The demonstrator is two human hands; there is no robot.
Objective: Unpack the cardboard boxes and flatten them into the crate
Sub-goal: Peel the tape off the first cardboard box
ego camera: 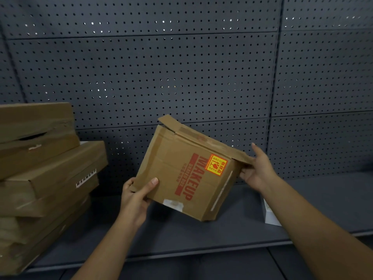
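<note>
A brown cardboard box [173, 168] with red "MAKEUP" print and a yellow-red sticker is held tilted above the grey shelf [201, 239]. My left hand [136, 196] grips its lower left corner, thumb on the printed face. My right hand [259, 168] pinches the raised top flap at the box's upper right corner. The flap along the top edge stands partly lifted. The inside of the box is hidden.
A leaning stack of several flat brown cardboard boxes [40, 178] fills the left end of the shelf. A small white box [270, 216] lies on the shelf behind my right forearm. Grey pegboard [181, 67] forms the back wall.
</note>
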